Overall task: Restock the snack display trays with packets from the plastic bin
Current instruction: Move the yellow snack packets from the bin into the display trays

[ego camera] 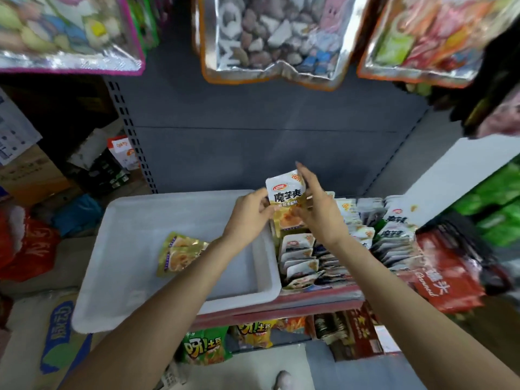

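Head view: two hands' fingers (263,205) grip one packet (287,202); bin (135,220) holds two.

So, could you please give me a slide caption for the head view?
Both hands, left and right, hold a snack packet above the display tray, beside the white bin.

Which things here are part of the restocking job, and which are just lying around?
Job: left hand and right hand holding a packet; bin; yellow packets in it; display trays.
Lying about: hanging bags; red bag; cardboard box.
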`<action>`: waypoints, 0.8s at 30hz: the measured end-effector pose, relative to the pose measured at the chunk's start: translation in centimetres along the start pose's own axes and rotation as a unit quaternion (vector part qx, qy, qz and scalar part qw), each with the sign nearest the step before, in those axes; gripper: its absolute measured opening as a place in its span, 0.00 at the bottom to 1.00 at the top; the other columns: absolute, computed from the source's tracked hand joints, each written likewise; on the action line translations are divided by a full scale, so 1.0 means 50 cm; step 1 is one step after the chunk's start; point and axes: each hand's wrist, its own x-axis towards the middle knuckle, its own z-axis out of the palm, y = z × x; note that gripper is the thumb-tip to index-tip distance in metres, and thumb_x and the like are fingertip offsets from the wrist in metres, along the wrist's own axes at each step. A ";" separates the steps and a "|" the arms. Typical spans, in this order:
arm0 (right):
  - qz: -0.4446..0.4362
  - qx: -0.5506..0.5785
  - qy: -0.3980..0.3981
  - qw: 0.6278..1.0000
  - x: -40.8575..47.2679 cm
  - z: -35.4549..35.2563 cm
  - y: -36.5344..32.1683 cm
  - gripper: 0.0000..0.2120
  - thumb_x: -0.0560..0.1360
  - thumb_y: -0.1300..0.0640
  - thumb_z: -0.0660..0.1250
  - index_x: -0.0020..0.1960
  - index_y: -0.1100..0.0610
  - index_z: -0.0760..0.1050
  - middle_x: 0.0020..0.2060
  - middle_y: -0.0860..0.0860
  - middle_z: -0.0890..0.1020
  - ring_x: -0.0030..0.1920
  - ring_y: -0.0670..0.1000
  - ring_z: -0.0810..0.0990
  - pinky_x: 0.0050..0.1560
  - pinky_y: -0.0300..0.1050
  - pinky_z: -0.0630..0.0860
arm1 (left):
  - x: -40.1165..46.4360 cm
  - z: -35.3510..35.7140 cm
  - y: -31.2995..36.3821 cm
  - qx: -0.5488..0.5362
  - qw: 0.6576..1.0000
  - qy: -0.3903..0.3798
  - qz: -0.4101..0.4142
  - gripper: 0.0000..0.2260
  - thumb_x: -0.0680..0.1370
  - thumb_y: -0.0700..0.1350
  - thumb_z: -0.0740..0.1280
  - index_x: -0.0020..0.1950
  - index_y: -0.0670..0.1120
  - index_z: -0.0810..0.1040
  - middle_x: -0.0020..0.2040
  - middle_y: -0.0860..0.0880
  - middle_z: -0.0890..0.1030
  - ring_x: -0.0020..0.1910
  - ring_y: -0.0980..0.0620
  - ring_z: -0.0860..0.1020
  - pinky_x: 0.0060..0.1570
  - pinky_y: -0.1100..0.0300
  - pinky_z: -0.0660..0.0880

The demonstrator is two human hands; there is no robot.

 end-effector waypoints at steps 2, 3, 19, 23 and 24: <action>0.002 -0.020 -0.004 1.000 0.003 -0.005 0.017 0.35 0.72 0.69 0.67 0.73 0.48 0.59 0.49 0.47 0.78 0.41 0.46 0.77 0.37 0.26 0.69 | 0.002 0.012 0.005 0.028 1.000 0.002 0.009 0.10 0.75 0.39 0.69 0.56 0.41 0.79 0.47 0.44 0.83 0.42 0.47 0.81 0.46 0.56 0.75; -0.003 -0.040 -0.009 0.999 0.004 -0.007 0.025 0.33 0.71 0.69 0.67 0.71 0.50 0.61 0.50 0.49 0.79 0.42 0.48 0.78 0.37 0.29 0.68 | 0.001 0.017 0.005 0.038 0.999 -0.002 0.009 0.10 0.74 0.39 0.69 0.55 0.40 0.79 0.47 0.43 0.83 0.41 0.47 0.81 0.45 0.55 0.76; -0.040 -0.369 -0.127 0.920 0.021 0.002 0.031 0.15 0.75 0.67 0.62 0.59 0.58 0.63 0.48 0.56 0.78 0.46 0.59 0.78 0.34 0.46 0.66 | -0.005 0.049 0.003 0.124 0.991 -0.020 0.043 0.07 0.74 0.36 0.68 0.48 0.46 0.76 0.45 0.49 0.80 0.43 0.49 0.78 0.46 0.50 0.77; -0.038 -0.342 -0.123 0.931 0.024 0.008 0.032 0.15 0.75 0.63 0.64 0.61 0.58 0.67 0.53 0.56 0.74 0.56 0.57 0.74 0.42 0.46 0.71 | -0.001 0.045 -0.005 0.135 0.990 -0.020 0.042 0.08 0.73 0.37 0.70 0.50 0.46 0.79 0.47 0.48 0.77 0.45 0.50 0.77 0.49 0.52 0.76; -0.045 -0.335 -0.118 0.934 0.023 0.008 0.031 0.15 0.75 0.61 0.65 0.60 0.58 0.68 0.54 0.55 0.73 0.56 0.56 0.74 0.45 0.46 0.71 | -0.002 0.039 -0.009 0.128 0.990 -0.014 0.049 0.08 0.73 0.37 0.71 0.50 0.46 0.80 0.48 0.48 0.76 0.45 0.51 0.76 0.49 0.55 0.75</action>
